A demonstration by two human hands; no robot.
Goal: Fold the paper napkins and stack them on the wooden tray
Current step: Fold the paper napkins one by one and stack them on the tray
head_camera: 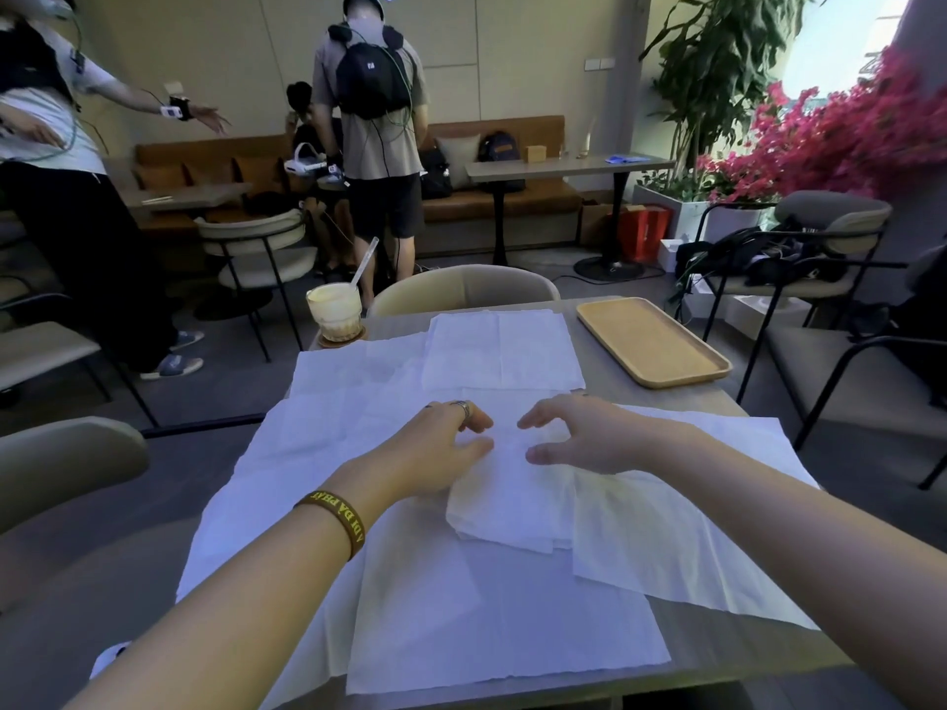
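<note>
Our left hand (435, 453) and right hand (584, 438) loose, gripping nothing, resting on folded napkin (512, 509) between them. Tray (651, 345) bare, ahead-right of right hand, which is nearer; long side points away.

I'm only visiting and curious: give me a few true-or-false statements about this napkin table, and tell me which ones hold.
1. The wooden tray is empty. True.
2. The glass with a straw stands on the tray. False: it stands on a coaster at the far left corner of the table.
3. The left hand wears a ring. True.
4. The wristband is on the right wrist. False: it is on the left wrist.
</note>
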